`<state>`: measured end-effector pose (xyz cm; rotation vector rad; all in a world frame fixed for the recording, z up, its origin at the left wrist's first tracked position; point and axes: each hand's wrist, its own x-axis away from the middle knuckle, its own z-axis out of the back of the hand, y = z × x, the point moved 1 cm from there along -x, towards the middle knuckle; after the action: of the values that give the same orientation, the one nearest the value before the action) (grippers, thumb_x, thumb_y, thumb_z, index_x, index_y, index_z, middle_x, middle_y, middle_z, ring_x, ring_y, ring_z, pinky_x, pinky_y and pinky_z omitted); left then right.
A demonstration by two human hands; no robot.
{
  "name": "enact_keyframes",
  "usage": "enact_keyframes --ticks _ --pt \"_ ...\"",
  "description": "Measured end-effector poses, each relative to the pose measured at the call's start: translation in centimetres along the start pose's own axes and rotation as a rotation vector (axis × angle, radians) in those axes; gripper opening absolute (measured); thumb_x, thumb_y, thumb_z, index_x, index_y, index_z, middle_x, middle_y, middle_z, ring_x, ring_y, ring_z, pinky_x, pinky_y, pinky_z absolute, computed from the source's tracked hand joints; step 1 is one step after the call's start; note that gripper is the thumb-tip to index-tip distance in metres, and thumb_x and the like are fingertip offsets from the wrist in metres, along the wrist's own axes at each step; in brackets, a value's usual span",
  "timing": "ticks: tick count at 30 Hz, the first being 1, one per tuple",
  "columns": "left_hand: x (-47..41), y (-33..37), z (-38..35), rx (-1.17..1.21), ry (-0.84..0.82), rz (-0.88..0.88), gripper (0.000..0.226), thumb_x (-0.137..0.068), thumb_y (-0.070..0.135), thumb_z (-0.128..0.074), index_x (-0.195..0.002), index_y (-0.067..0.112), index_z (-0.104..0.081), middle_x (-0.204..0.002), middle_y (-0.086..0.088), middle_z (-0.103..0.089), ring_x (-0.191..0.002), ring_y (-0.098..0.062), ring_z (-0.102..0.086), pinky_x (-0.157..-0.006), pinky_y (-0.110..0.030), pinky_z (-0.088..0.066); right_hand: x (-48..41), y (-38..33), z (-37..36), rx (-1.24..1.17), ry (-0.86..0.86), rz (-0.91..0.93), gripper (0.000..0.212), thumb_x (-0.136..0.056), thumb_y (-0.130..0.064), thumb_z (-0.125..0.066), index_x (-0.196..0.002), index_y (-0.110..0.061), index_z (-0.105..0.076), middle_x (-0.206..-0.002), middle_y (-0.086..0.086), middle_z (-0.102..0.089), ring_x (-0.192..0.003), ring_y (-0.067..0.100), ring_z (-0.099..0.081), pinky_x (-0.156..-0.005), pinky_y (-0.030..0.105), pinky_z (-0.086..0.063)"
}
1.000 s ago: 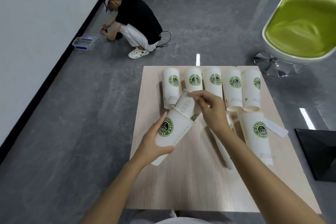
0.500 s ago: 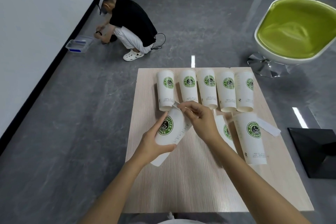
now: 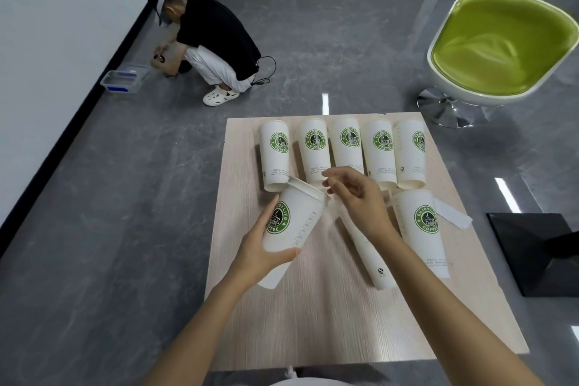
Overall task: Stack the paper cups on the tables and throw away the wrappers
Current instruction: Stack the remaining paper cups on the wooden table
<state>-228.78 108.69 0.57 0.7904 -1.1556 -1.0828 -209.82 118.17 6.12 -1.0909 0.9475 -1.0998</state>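
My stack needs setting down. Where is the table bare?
Bare: the near half of the table, between the lying cups and the near edge. Crowded: the far row of five cups and the right side by the wrapper.

Left hand [image 3: 261, 252] grips tilted paper cup [image 3: 293, 226] mid-body; right hand [image 3: 358, 202] just right of grip at the rim, fingers curled, pinch unclear; five-cup row [image 3: 346, 150] lies beyond grip on table [image 3: 313, 329].

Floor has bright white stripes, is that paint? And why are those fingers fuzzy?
Head view: the white bars on the floor look like lamp glare on glossy tile, not paint; head view again, the right hand is slightly motion-blurred at its tips.
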Motion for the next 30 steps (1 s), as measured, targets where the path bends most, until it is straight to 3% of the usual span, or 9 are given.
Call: enact_keyframes --ticks 4,8,11,15,18,20,22,24,30 --pt "-0.2 -0.2 -0.6 0.023 0.018 0.010 0.102 -0.071 0.012 -0.085 -0.143 0.054 -0.027 -0.125 0.037 -0.049 -0.111 0.017 -0.053 -0.080 -0.013 -0.051 -0.2 1.2 1.3 0.036 0.016 -0.033 0.016 -0.091 -0.004 -0.055 -0.096 -0.013 -0.068 -0.086 -0.005 -0.069 -0.076 0.017 -0.064 -0.084 0.044 -0.051" --pt "-0.6 -0.2 -1.3 0.019 -0.003 0.026 0.102 -0.071 0.014 -0.086 -0.143 0.057 -0.026 -0.127 0.034 -0.049 -0.111 0.014 -0.053 -0.080 -0.016 -0.051 -0.5 2.7 2.7 0.091 0.014 -0.063 0.018 -0.091 -0.007 -0.057 -0.093 -0.020 -0.069 -0.086 -0.007 -0.070 -0.078 0.020 -0.065 -0.084 0.044 -0.053" --pt "-0.9 0.0 -1.8 0.014 -0.015 0.032 0.102 -0.071 0.016 -0.086 -0.140 0.060 -0.024 -0.127 0.034 -0.049 -0.112 0.011 -0.054 -0.079 -0.015 -0.050 -0.9 3.4 3.7 0.187 -0.002 -0.069 0.022 -0.091 -0.010 -0.058 -0.087 -0.029 -0.067 -0.083 -0.014 -0.068 -0.078 0.015 -0.064 -0.081 0.031 -0.051" --pt "-1.1 0.0 -2.1 0.017 -0.014 0.046 0.101 -0.072 0.015 -0.085 -0.141 0.058 -0.025 -0.129 0.030 -0.049 -0.113 0.006 -0.055 -0.083 -0.019 -0.050 -1.8 4.2 4.9 0.388 -0.047 -0.082 0.016 -0.089 -0.012 -0.060 -0.089 -0.026 -0.067 -0.087 -0.012 -0.067 -0.082 0.011 -0.061 -0.071 0.008 -0.040" --pt "-1.3 0.0 -2.3 0.026 -0.014 0.058 0.101 -0.073 0.013 -0.084 -0.143 0.055 -0.025 -0.128 0.029 -0.049 -0.112 0.006 -0.055 -0.079 -0.017 -0.050 -2.6 4.9 5.2 0.559 -0.134 -0.079 0.013 -0.087 -0.010 -0.060 -0.087 -0.021 -0.069 -0.090 -0.009 -0.067 -0.089 0.013 -0.061 -0.082 0.028 -0.047" --pt "-1.3 -0.1 -2.4 0.028 -0.015 0.064 0.101 -0.073 0.013 -0.084 -0.146 0.052 -0.025 -0.130 0.025 -0.050 -0.113 0.002 -0.055 -0.080 -0.017 -0.050 -3.1 5.5 5.2 0.662 -0.215 -0.091 0.015 -0.086 -0.014 -0.061 -0.084 -0.027 -0.068 -0.093 -0.008 -0.066 -0.091 0.015 -0.060 -0.083 0.038 -0.048" --pt "-1.4 -0.1 -2.4 0.029 -0.015 0.067 0.102 -0.073 0.013 -0.084 -0.146 0.053 -0.025 -0.131 0.025 -0.050 -0.113 0.002 -0.056 -0.079 -0.018 -0.050 -3.3 6.0 5.0 0.713 -0.310 -0.116 0.015 -0.085 -0.018 -0.063 -0.082 -0.032 -0.067 -0.092 -0.009 -0.065 -0.091 0.014 -0.062 -0.080 0.034 -0.048" --pt "-1.4 -0.1 -2.5 0.025 -0.010 0.070 0.102 -0.073 0.013 -0.084 -0.145 0.053 -0.024 -0.130 0.027 -0.049 -0.113 0.002 -0.056 -0.079 -0.017 -0.051 -3.3 6.2 4.8 0.735 -0.400 -0.148 0.010 -0.085 -0.018 -0.065 -0.088 -0.026 -0.070 -0.092 -0.010 -0.066 -0.091 0.012 -0.064 -0.073 0.020 -0.046" --pt "-1.6 0.0 -2.3 0.024 -0.008 0.068 0.099 -0.074 0.010 -0.083 -0.140 0.057 -0.025 -0.125 0.029 -0.051 -0.108 0.005 -0.057 -0.073 -0.016 -0.052 -3.4 6.3 4.5 0.837 -0.522 -0.170 0.010 -0.088 -0.025 -0.062 -0.092 -0.029 -0.070 -0.099 -0.013 -0.071 -0.098 0.006 -0.064 -0.079 0.023 -0.041"
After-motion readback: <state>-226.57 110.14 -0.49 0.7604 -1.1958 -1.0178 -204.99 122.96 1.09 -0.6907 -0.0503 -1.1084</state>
